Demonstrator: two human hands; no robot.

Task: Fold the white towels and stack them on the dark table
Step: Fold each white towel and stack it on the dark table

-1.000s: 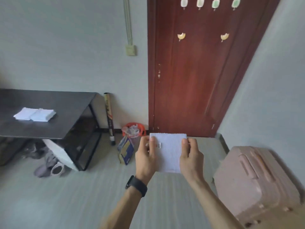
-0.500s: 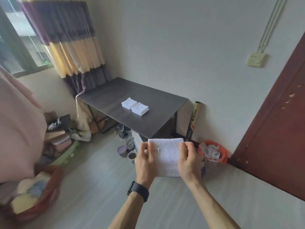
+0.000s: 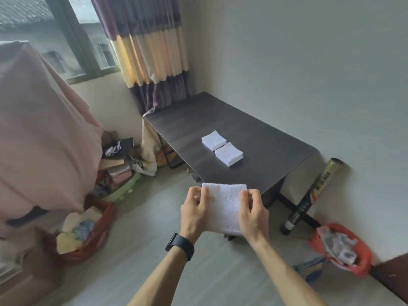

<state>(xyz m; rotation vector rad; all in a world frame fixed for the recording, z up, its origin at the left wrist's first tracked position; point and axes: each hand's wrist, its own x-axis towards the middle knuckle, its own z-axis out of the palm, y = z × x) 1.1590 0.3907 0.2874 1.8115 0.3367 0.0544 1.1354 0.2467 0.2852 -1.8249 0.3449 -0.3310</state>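
A folded white towel [image 3: 224,206] is held in the air in front of me, short of the dark table's near corner. My left hand [image 3: 194,212] grips its left edge and my right hand [image 3: 254,214] grips its right edge, thumbs on top. The dark table [image 3: 260,138] stands against the wall ahead. Two folded white towel piles lie side by side on it: one [image 3: 213,140] farther back, the other [image 3: 229,153] nearer and thicker.
A gold and black bat [image 3: 313,195] leans on the wall right of the table. An orange bin [image 3: 344,248] sits on the floor at right. A red basket [image 3: 88,230] and clutter lie at left, under a pink cloth [image 3: 39,129]. A striped curtain [image 3: 150,51] hangs behind the table.
My view has swung left from the door toward the table, which is now closer and more central. Both hands keep the same hold on the folded towel.
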